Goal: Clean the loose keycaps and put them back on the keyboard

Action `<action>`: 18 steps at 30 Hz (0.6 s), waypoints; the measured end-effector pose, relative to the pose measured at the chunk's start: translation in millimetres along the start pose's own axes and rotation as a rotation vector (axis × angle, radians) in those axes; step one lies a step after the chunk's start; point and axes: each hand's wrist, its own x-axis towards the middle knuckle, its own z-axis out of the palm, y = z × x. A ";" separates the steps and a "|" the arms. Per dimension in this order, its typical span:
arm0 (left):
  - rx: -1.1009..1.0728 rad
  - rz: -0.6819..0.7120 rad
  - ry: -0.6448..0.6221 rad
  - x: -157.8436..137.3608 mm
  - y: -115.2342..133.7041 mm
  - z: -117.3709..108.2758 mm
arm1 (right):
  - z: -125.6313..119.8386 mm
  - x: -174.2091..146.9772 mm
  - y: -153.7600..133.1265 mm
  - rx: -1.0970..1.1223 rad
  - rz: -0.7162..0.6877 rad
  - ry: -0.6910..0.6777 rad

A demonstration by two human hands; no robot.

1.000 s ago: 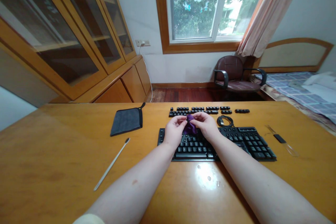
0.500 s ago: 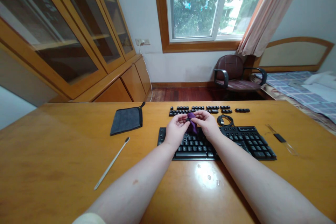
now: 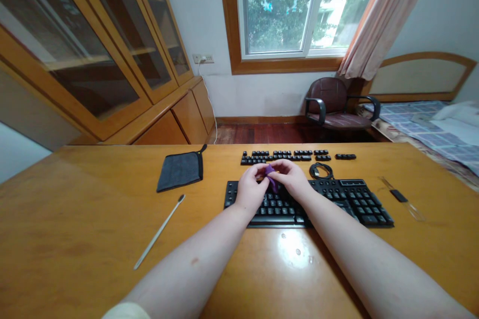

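My two hands meet over the left part of a black keyboard [image 3: 277,219]. A small purple cloth [image 3: 270,172] is pinched between the fingers of my right hand [image 3: 295,179], its loose end hanging down. My left hand [image 3: 251,187] has its thumb and fingers closed at the cloth's left side, around a small dark keycap that the cloth and fingers now hide. Behind the hands, loose black keycaps [image 3: 277,155] lie in two rows. Some keys in the keyboard's upper rows are off; the lower ones are in place.
A coiled black USB cable [image 3: 321,171] lies behind the keyboard. To its right is a wire keycap puller [image 3: 399,196]. On the left are a dark grey folded cloth [image 3: 180,172] with black edging and a long white-handled brush [image 3: 159,233]. The wooden desk [image 3: 75,219] ends before a chair [image 3: 335,104].
The fingers of both hands have shifted slightly around the purple cloth, which is bunched tighter. The dark keycap that showed at my left fingertips is now covered.
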 end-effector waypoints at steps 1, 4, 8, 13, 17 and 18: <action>0.009 0.002 0.001 -0.3 0.5 -0.2 | 0.3 -0.2 -0.1 0.003 0.001 -0.005; 0.024 0.004 -0.005 -0.8 0.9 -0.5 | 1.2 -0.7 -0.5 0.036 0.000 -0.021; -0.003 -0.005 -0.006 -0.5 0.9 0.3 | 0.8 0.1 -0.8 0.046 -0.011 -0.003; -0.050 -0.030 0.002 0.4 1.1 0.5 | 0.2 1.1 -0.7 0.017 -0.031 0.031; -0.053 -0.030 -0.022 -0.4 0.0 -0.1 | 1.1 0.7 -0.1 0.041 -0.029 -0.012; -0.055 -0.030 -0.023 -0.6 -0.1 -0.1 | 1.2 0.7 -0.1 0.047 -0.027 -0.009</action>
